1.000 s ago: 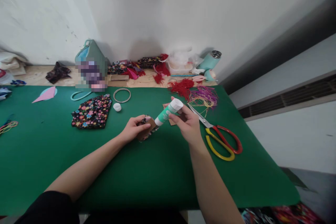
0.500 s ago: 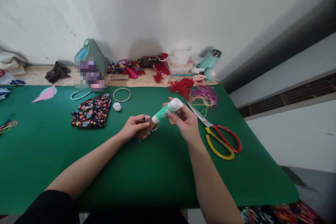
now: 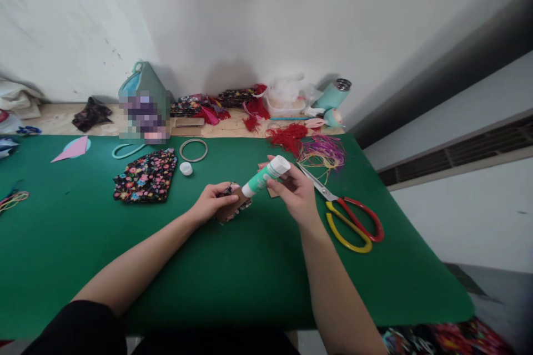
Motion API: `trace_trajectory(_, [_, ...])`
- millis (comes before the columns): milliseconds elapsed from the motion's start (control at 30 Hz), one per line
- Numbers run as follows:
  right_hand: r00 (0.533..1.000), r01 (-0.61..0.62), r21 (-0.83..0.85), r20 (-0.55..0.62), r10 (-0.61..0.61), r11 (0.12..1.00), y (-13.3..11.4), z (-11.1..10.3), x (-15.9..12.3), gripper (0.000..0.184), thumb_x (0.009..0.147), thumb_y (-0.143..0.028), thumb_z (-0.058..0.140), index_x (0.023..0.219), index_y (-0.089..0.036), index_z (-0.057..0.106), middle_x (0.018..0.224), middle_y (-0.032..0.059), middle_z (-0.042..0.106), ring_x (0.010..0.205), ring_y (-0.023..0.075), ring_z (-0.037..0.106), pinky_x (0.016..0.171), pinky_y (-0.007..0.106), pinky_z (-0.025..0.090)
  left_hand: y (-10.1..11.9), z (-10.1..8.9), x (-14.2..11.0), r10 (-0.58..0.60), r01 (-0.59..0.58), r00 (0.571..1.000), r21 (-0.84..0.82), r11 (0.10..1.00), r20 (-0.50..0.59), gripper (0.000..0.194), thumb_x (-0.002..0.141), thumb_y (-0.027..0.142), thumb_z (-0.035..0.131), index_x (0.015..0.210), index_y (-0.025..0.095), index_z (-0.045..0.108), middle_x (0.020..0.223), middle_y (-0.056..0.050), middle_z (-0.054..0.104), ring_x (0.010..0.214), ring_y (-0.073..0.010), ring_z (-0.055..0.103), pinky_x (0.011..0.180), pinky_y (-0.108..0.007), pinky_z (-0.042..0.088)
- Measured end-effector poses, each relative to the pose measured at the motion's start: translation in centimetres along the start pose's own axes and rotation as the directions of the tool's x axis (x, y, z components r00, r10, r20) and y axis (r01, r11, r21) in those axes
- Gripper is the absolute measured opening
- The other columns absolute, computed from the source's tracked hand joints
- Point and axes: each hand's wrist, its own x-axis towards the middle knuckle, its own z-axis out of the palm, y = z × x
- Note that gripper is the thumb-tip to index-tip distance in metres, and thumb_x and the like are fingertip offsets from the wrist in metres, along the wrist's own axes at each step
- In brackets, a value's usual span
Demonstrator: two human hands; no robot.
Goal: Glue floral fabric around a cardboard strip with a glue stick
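Note:
Between the thumb and fingers of my left hand [image 3: 213, 201] is a small piece of brown cardboard [image 3: 229, 209] with floral fabric around its edges. My right hand [image 3: 295, 191] grips a green and white glue stick [image 3: 263, 178], tilted so its lower end meets the cardboard near my left thumb. The white glue cap [image 3: 186, 168] lies on the green table mat to the left. Behind my right hand a second bit of brown cardboard [image 3: 272, 193] shows in part.
Large scissors [image 3: 353, 219] with red and yellow handles lie right of my right hand. Purple and yellow threads [image 3: 322, 150] and red tassels [image 3: 287, 137] are behind them. Floral fabric pieces [image 3: 145, 176] and a ring [image 3: 194, 150] lie to the left. A teal bottle [image 3: 333, 95] stands near the wall.
Hardly anything differs. The glue stick has stayed against the cardboard's edge, with only a tiny shift of both hands.

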Motion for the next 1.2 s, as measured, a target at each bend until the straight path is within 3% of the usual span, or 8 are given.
trace_trajectory(133, [1.0,0.001,-0.022,0.01,-0.001,1.0,-0.1,-0.4,0.0,0.043,0.076,-0.032,0.069,0.117,-0.025,0.059,0.106,0.0051,0.069,0.096,0.021,0.065,0.083,0.036,0.055,0.0,0.0,0.0,0.012,-0.012,1.0,0.025,1.0,-0.018,0.029,0.067,0.037,0.071,0.081,0.012,0.067,0.076,-0.004,0.058,0.063,-0.0128,0.054,0.055,-0.024,0.044])
trace_trajectory(267, [1.0,0.007,-0.022,-0.011,-0.008,1.0,0.1,0.2,0.0,0.046,0.077,-0.037,0.067,0.12,-0.024,0.056,0.111,0.0067,0.067,0.104,0.0223,0.062,0.088,0.037,0.054,0.2,0.1,0.0,0.057,-0.056,0.998,0.09,0.994,-0.013,0.029,0.067,0.038,0.071,0.078,0.011,0.068,0.078,-0.004,0.057,0.065,-0.013,0.054,0.058,-0.024,0.044])
trace_trajectory(433, [1.0,-0.011,-0.049,0.02,0.012,0.999,-0.4,-0.2,-0.1,0.045,0.076,-0.035,0.068,0.119,-0.024,0.057,0.107,0.0064,0.069,0.099,0.0222,0.064,0.084,0.037,0.055,0.2,0.2,0.0,0.01,-0.01,1.0,0.029,1.0,0.002,0.031,0.066,0.039,0.071,0.08,0.011,0.067,0.079,-0.003,0.056,0.064,-0.0129,0.053,0.053,-0.023,0.044])
trace_trajectory(633, [1.0,-0.013,-0.025,0.022,0.013,1.0,-0.5,0.0,-0.1,0.045,0.077,-0.033,0.068,0.12,-0.025,0.056,0.111,0.0055,0.067,0.104,0.0219,0.062,0.088,0.038,0.053,0.1,0.1,0.2,0.121,-0.12,0.993,0.142,0.983,0.001,0.025,0.068,0.036,0.07,0.075,0.012,0.069,0.074,-0.002,0.055,0.07,-0.0131,0.052,0.063,-0.023,0.043])
trace_trajectory(867, [0.994,-0.015,-0.034,0.108,0.019,0.999,-0.7,-0.8,-0.2,0.044,0.076,-0.029,0.068,0.119,-0.026,0.057,0.105,0.0047,0.069,0.096,0.021,0.065,0.08,0.035,0.057,-0.1,0.1,0.2,0.07,-0.069,0.998,0.082,0.994,-0.01,0.027,0.067,0.037,0.071,0.076,0.012,0.067,0.076,-0.002,0.055,0.068,-0.0136,0.054,0.058,-0.023,0.044])
trace_trajectory(1033, [0.998,-0.025,-0.038,0.063,0.028,0.999,-0.8,0.3,-0.1,0.045,0.08,-0.031,0.064,0.123,-0.026,0.053,0.114,0.0063,0.065,0.106,0.0217,0.061,0.087,0.037,0.054,0.1,0.1,0.1,0.072,-0.072,0.997,0.107,0.992,-0.003,0.027,0.067,0.037,0.07,0.076,0.012,0.068,0.075,-0.002,0.054,0.066,-0.0129,0.052,0.056,-0.022,0.043])
trace_trajectory(1200, [0.995,-0.021,-0.048,0.094,0.026,0.999,-1.0,-0.1,-0.3,0.045,0.078,-0.032,0.066,0.121,-0.025,0.055,0.109,0.0064,0.067,0.099,0.0213,0.063,0.08,0.035,0.056,0.2,0.2,0.1,0.092,-0.092,0.996,0.105,0.99,0.004,0.027,0.066,0.037,0.072,0.074,0.012,0.068,0.074,-0.002,0.055,0.067,-0.013,0.052,0.059,-0.022,0.044])
